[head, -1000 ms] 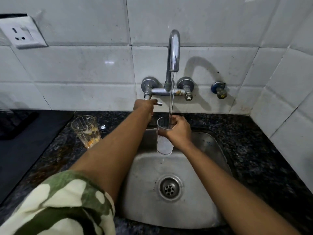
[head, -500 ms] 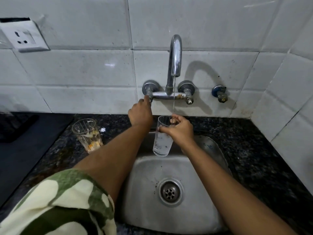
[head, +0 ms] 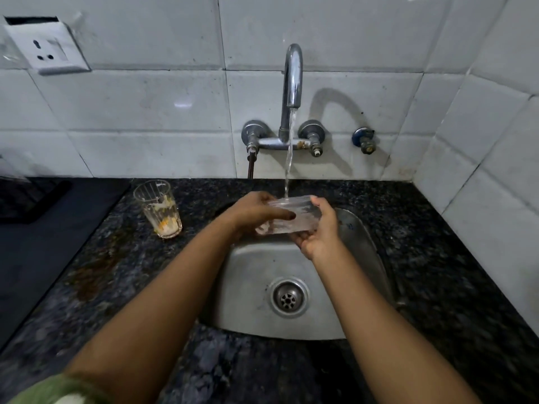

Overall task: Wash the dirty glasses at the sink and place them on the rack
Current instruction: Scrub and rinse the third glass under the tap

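A clear glass lies on its side over the steel sink, under the stream from the wall tap. My right hand grips its right end from below. My left hand holds its left end, with fingers lying across the side. Water runs onto the top of the glass. A second glass, ribbed and dirty with orange and white residue at the bottom, stands upright on the dark granite counter left of the sink.
White tiled walls close in behind and on the right. A socket plate is on the wall at upper left. A dark mat covers the counter at far left. A small blue valve sits right of the tap. The sink drain is uncovered.
My left hand has left the tap handle and come down onto the glass. The glass has turned from upright to lying sideways, and the stream has grown from a trickle to a fuller flow.
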